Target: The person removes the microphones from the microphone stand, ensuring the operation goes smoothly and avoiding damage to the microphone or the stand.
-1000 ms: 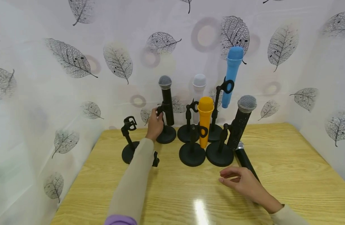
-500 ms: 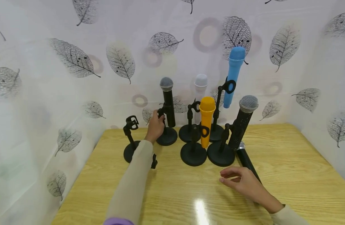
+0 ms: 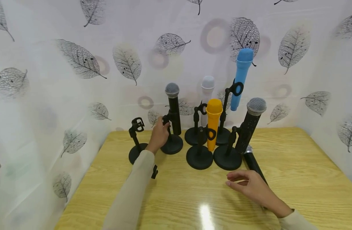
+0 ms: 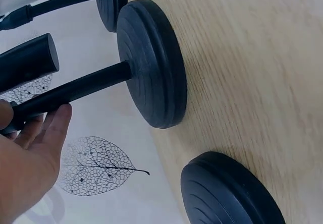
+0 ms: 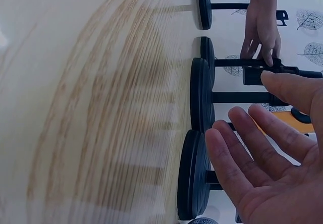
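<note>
My left hand grips the upright post of a black microphone stand, thumb and fingers around it just below the clip. That stand holds a black microphone with a silver mesh head, nearly upright. In the left wrist view, the stand's round base is at the tabletop; I cannot tell whether it touches. My right hand hovers over the table's front right with fingers loosely bent and nothing held. Beyond it lies another black microphone, partly hidden by the hand.
An unloaded stand is to the left, and another clip peeks out beside the left sleeve. Stands with orange, white, blue and speckled black microphones crowd the centre right. A leaf-patterned curtain lines the back.
My left hand has drawn the stand with its silver-headed microphone slightly toward me, away from the back curtain. The view has turned a little left. My right hand has stayed almost still.
</note>
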The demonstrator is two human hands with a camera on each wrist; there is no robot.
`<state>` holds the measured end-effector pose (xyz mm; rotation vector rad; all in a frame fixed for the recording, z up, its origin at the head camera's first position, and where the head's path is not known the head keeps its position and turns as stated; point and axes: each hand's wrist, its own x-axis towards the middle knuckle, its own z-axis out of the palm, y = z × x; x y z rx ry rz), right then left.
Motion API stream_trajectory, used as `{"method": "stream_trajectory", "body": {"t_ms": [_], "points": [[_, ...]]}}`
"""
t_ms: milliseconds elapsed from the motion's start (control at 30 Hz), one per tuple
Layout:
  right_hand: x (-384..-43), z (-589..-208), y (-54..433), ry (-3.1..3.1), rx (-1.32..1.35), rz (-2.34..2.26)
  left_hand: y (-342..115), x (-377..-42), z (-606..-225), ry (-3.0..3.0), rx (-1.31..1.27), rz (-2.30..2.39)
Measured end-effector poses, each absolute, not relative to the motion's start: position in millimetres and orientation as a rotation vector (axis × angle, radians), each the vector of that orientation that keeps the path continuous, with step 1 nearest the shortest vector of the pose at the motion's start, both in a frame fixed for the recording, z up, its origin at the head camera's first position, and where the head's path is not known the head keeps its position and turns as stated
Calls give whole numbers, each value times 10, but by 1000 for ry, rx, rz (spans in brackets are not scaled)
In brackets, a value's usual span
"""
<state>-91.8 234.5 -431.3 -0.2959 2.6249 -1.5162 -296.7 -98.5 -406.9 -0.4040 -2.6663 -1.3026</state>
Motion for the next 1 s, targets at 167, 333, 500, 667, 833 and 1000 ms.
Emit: {"method": "stream_trajectory", "body": {"t_ms": [167,333,500,667,833,1000], "points": [[-912,-4298,2361,2630,-303,-1520,-1008,-2865,-4065,-2678,-401,-1264],[-908,-4280,2370,2641,-265,-1528,-1027,-2736,-4056,-2696,-407,-1259],[-892,-4250,2357,2618,-240,-1550,-1044,-2626,-4078,-2709,-447,-1249],[-890,-4228,2347,2606,-248,-1555,-1049,-2512,-4082,-2677,-480,-1222],[-899,-4201,2336,2613,-265,-1544,-1058,-2391,-4088,-2650,-520,-1193],[-903,-4155,2314,2611,-262,-1540,-1063,-2254,-4069,-2658,-525,-1191]]}}
